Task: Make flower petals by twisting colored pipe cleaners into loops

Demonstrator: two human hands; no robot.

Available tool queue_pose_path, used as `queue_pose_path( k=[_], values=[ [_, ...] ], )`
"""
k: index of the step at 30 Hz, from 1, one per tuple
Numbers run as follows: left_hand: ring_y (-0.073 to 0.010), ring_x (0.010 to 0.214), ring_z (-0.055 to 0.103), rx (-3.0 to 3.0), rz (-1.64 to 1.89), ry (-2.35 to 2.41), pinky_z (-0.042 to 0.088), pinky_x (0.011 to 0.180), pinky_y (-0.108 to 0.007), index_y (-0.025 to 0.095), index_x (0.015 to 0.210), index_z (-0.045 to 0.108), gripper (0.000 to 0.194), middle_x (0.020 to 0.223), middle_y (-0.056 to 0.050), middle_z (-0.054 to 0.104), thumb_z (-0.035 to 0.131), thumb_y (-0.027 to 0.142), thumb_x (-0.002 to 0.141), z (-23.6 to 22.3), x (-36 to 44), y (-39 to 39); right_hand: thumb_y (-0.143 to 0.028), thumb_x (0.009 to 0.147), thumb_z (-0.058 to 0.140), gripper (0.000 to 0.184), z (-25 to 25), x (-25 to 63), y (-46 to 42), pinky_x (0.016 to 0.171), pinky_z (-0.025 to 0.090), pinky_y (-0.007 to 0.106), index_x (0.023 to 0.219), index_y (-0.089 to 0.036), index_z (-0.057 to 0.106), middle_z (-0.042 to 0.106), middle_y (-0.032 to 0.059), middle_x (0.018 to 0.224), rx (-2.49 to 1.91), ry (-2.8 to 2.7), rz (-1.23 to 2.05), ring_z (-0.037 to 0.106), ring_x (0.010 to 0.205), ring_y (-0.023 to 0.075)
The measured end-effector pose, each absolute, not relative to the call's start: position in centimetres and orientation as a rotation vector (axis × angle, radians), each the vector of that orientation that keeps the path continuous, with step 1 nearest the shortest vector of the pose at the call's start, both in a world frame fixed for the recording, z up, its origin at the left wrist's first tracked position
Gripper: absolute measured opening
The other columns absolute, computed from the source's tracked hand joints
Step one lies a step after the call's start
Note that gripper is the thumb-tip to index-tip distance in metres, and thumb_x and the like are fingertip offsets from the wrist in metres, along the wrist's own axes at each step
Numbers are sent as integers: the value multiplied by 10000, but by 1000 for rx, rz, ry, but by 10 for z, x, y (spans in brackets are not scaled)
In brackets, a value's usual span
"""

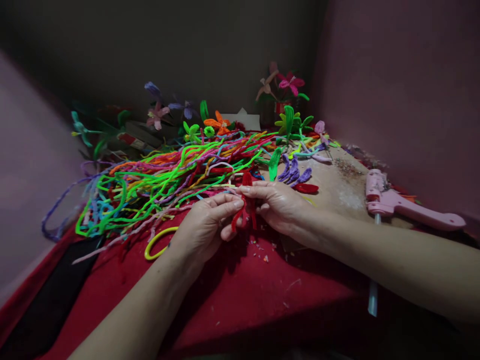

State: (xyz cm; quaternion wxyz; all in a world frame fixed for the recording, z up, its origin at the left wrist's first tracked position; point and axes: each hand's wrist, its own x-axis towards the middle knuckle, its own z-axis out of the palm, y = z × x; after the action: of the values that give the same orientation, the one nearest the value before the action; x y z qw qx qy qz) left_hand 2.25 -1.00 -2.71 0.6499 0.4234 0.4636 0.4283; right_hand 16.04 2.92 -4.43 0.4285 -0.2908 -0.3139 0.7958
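Note:
Between my two hands is a red pipe cleaner (247,179), bent into a loop at the top with loose ends hanging down. My left hand (210,220) pinches one side of it between thumb and fingertips. On the other side, my right hand (275,202) grips it with thumb and forefinger near the loop. A heap of colourful pipe cleaners (161,175) lies just beyond the hands. Purple pipe-cleaner petals (294,170) and a red petal (306,188) rest to the right of my right hand. A yellow ring-shaped handle (152,245) shows beside my left wrist, partly hidden.
A pink glue gun (408,202) with a clear glue stick lies at the right on a tan board (330,185). Finished pipe-cleaner flowers (290,84) stand along the back wall. A black flat object (52,295) lies at the left on the red cloth (232,305), which has scattered scraps.

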Motion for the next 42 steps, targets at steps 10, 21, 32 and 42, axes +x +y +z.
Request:
queue_pose_path(
  k=[10,21,32,42],
  values=[
    [-36,381,433,1122,946,1132,331,382,-159,150,730,582,162,546,46,530,669,287,747,-27,19,-15,-147,653,694,98,-45,161,31,542,407,270,651,-134,597,598,10,611,-719,-772,1993,511,515,101],
    [-71,373,431,1259,759,1208,364,353,-178,162,710,523,202,479,42,518,631,325,763,-23,19,-13,-154,649,692,87,-44,160,30,553,409,266,646,-130,608,611,17,607,-756,-764,2021,536,548,115],
    [-50,334,362,1320,998,1398,289,354,-178,167,652,525,187,431,66,457,604,299,758,-30,27,-12,-198,581,742,146,-45,161,22,513,349,244,586,-128,615,583,-10,507,-711,-918,1934,494,462,91],
    [-61,281,326,1200,1018,1457,228,307,-174,187,595,499,119,338,72,421,585,202,677,-29,36,-15,-152,630,693,36,-51,161,19,528,388,263,627,-130,663,607,1,529,-686,-977,1892,529,472,105]
  ],
)
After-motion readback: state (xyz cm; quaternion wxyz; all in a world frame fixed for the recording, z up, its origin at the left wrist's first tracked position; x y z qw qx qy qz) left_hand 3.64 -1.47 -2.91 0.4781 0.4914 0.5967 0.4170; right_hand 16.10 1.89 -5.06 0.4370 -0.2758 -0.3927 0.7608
